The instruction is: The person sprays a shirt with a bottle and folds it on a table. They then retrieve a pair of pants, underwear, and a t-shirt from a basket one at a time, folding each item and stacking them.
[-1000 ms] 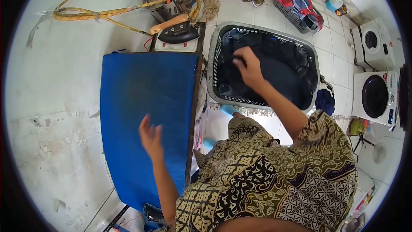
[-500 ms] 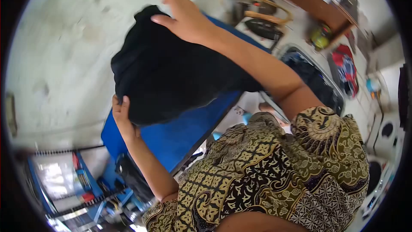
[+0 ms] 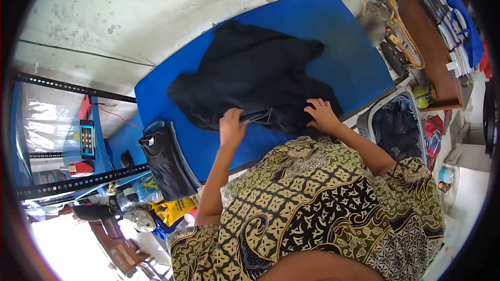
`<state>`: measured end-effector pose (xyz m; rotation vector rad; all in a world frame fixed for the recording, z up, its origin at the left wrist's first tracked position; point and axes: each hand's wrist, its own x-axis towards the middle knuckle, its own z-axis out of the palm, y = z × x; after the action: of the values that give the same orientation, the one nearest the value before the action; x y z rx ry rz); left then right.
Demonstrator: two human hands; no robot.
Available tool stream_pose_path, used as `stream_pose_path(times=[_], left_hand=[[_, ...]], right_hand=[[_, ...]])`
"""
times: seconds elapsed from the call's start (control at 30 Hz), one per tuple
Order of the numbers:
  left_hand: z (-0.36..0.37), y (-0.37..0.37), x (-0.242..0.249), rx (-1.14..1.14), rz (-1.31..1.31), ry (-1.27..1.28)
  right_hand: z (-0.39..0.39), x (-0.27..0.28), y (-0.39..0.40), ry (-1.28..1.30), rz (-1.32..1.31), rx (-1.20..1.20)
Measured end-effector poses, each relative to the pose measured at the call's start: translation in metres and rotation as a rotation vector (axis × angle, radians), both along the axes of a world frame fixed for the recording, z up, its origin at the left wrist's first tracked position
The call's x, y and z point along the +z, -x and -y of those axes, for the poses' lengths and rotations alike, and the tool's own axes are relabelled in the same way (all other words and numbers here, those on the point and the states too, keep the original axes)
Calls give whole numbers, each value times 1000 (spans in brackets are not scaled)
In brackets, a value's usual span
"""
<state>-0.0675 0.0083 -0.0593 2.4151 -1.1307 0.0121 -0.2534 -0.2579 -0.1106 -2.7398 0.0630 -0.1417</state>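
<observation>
A black garment lies spread and wrinkled on the blue-topped table, its sleeve-like parts reaching left and to the upper right. My left hand rests at its near edge, fingers extended over the cloth and thumb apart, beside a fold with a thin pale line. To the right, my right hand lies on the near right part of the garment with its fingers spread.
Folded dark clothes sit at the table's left end. A grey laundry basket with dark clothes stands at the right, near an iron and a wooden cabinet. On the left are a metal rack and a phone.
The black garment, held up in the air before, now lies on the table. Both hands have come down to its near edge, and my view has shifted.
</observation>
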Motion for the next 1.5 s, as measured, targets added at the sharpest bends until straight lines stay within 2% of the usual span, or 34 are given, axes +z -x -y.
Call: stream_pose_path(times=[0.03, 0.13, 0.17, 0.23, 0.27, 0.33, 0.37, 0.4, 0.47, 0.5, 0.53, 0.6, 0.63, 0.67, 0.7, 0.73, 0.77, 0.83, 0.87, 0.9, 0.97, 1.07, 1.17, 1.2, 1.27, 1.4, 1.47, 1.5], left_hand=[[12, 9, -2, 8, -153, 10], [62, 50, -8, -113, -310, -328], [72, 58, -10, -152, -344, -422], [80, 53, -41, 80, -1381, -335], [78, 56, -20, 19, -1651, -104], [68, 56, -24, -17, -1808, 360], [59, 56, -27, 54, -1831, 608], [48, 55, -20, 55, -1778, 674], [30, 54, 12, 43, -1735, 852], [20, 53, 24, -101, -1765, 961], [5, 49, 38, -247, -1790, 1065], [-30, 18, 87, -16, -1467, 803], [-44, -8, 114, 88, -1263, 643], [-50, -41, 137, 127, -1152, 596], [-57, -73, 155, 362, -922, 689], [-66, -105, 188, 268, -788, 699], [-65, -126, 224, 118, -731, 871], [-58, -140, 304, 243, -427, 1135], [-69, -147, 336, 26, -402, 1231], [-73, -139, 359, -2, -283, 1272], [-106, -121, 379, -28, -176, 1284], [-131, -103, 365, 36, -149, 1232], [-132, -73, 321, 144, -281, 1262], [-128, -75, 278, 158, -337, 1335], [-148, -69, 228, 200, -472, 1272], [-150, -23, 154, 452, -687, 1177], [-188, -19, 89, 463, -882, 1023], [-193, -11, 68, 634, -879, 836]], right_hand=[[1, 1, -3, 0, -7, -4], [4, 18, -32, -561, -130, 58], [-5, 28, -41, -622, 60, 192], [-24, 65, -57, -784, 28, 245], [-25, 76, -64, -842, 10, 259], [-9, 64, -80, -1030, 203, 142], [13, 61, -86, -734, 389, 66], [43, 45, -94, -175, 500, -96], [70, 34, -101, 97, 262, -440], [83, 17, -105, 150, 171, -449], [91, 14, -113, 141, 174, -424], [113, 19, -145, 18, -22, -296], [132, 28, -172, -171, 195, -215], [149, 42, -203, -367, 400, -129], [148, 95, -226, -261, 610, -98], [146, 149, -243, -201, 630, -136], [144, 199, -258, -155, 851, -148], [146, 293, -264, -30, 1136, -17], [146, 325, -262, 1, 1206, -30], [144, 342, -260, -1, 1220, -18], [128, 367, -243, 302, 1238, -88], [142, 375, -215, 721, 1232, -220], [161, 338, -197, 542, 1141, -250], [164, 311, -184, 499, 1069, -276], [168, 275, -162, 192, 920, -269], [142, 200, -110, 131, 715, -276], [134, 153, -82, 223, 604, -285], [135, 123, -69, 220, 509, -234]])
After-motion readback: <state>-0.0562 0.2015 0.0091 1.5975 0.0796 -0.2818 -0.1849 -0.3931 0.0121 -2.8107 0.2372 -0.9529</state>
